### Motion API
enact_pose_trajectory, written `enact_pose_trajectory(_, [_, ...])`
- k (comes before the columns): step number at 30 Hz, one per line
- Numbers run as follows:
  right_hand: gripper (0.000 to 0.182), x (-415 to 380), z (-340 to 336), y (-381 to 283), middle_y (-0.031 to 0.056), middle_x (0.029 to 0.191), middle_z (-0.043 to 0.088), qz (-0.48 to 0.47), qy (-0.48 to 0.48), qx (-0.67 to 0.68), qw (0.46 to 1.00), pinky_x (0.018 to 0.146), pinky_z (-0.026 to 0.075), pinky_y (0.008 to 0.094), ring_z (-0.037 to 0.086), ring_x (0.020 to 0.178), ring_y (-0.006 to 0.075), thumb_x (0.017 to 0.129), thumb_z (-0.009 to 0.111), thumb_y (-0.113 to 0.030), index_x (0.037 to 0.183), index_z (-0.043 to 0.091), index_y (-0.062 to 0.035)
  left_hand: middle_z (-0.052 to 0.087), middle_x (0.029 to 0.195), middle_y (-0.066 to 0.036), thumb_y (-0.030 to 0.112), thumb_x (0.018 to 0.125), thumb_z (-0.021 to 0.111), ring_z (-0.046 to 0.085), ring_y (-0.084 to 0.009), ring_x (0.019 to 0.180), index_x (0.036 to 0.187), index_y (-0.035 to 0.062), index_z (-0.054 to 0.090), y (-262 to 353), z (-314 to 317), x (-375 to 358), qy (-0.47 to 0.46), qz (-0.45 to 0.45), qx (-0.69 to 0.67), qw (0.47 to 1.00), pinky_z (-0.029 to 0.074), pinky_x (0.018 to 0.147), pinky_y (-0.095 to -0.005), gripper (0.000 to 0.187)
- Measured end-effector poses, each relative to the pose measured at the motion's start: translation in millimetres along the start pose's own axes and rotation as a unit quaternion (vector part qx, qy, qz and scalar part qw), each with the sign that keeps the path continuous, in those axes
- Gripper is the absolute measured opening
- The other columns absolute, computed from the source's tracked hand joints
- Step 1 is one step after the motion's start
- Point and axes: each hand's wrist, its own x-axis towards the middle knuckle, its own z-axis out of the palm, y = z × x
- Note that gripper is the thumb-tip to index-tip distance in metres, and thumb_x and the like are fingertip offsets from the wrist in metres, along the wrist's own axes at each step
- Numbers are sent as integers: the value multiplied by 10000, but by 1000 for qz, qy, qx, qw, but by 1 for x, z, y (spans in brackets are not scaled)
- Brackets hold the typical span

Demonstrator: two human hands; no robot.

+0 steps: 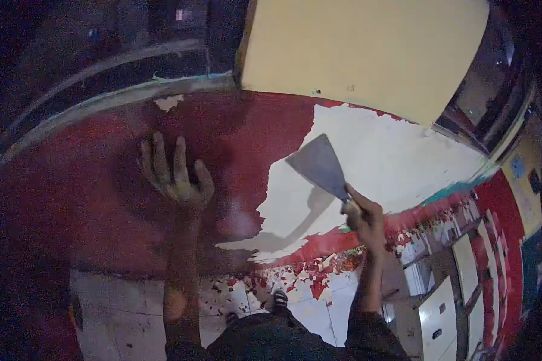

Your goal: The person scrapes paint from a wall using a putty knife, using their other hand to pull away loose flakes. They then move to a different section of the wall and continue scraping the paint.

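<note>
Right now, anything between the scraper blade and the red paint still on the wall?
Nothing visible. The scraper, gripped by the right hand, sits over the bare white patch; the red paint starts just left of the blade. The left hand is pressed flat on the paint further left, apart from the blade.

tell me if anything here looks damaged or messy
Yes. The red paint on the wall is stripped away in a big ragged patch, baring white beneath, right where the right hand holds a scraper. Red paint flakes litter the tiled floor below. The left hand rests flat on intact paint.
</note>
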Motion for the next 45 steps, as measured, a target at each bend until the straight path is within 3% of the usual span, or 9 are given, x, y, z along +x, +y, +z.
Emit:
enact_pose_trajectory(7, [360,10,-13,3,72,857,650,-104,-21,-85,991,639,451,236,550,696,91,818,623,-56,1173,573,-32,352,1354,-202,258,886,482,294,-419,1260,1233,16,443,32,-3,-3,8,-95,11,995,233,1024,-533,424])
enact_pose_trajectory(10, [342,22,4,-18,151,978,659,-62,-76,-67,993,820,449,278,596,904,142,806,638,-55,1141,582,-10,401,1274,-189,258,884,513,348,-359,1208,1223,7,433,110,-20,-60,-39,-348,-133,927,290,995,-469,430])
enact_pose_trajectory(13, [353,14,-20,-4,147,953,660,-72,-50,-47,995,777,456,272,586,859,134,831,623,-98,1161,565,13,496,1087,-143,251,898,520,474,-227,1033,1152,-7,467,169,-5,-113,-115,-514,-360,770,407,874,-387,366])
enact_pose_trajectory(16, [271,20,-30,5,139,769,629,-121,-49,-54,990,615,457,276,580,652,167,835,596,-58,1102,600,-14,532,959,-110,241,917,507,539,-147,860,1095,-17,489,191,-2,-52,-256,-674,-541,433,482,744,-317,313])
enact_pose_trajectory(21, [478,14,-32,32,26,812,600,23,-109,23,994,547,403,184,464,593,41,878,551,-137,1314,411,0,565,881,-88,314,936,465,579,-122,766,1027,-16,534,230,34,-58,-131,-580,-501,629,503,666,-283,349])
enact_pose_trajectory(25, [449,8,-40,16,43,809,619,48,-126,-47,990,531,414,196,471,561,58,895,503,-115,1326,410,-30,571,819,-56,362,919,494,578,-124,739,974,-13,552,246,9,-24,-124,-656,-558,493,502,676,-296,383])
enact_pose_trajectory(29, [451,20,-25,-17,71,761,615,-171,-150,-199,953,529,423,230,491,565,99,907,478,-166,1332,401,-37,576,856,-59,335,925,485,567,-127,737,946,7,555,225,16,-24,-104,-613,-496,607,491,657,-299,336])
enact_pose_trajectory(34, [480,4,-31,-26,68,729,590,-85,-123,-185,971,496,396,236,457,534,88,919,469,-239,1337,383,-21,567,767,-52,376,912,507,549,-97,680,910,-1,558,238,7,-11,-141,-659,-583,455,462,589,-268,381])
enact_pose_trajectory(45, [451,-20,-22,-3,30,754,551,-40,-40,-84,995,446,318,182,376,505,25,910,505,-141,1323,397,5,515,681,-42,360,908,467,499,-104,602,826,-1,497,243,10,-21,-127,-649,-558,502,417,545,-276,371])
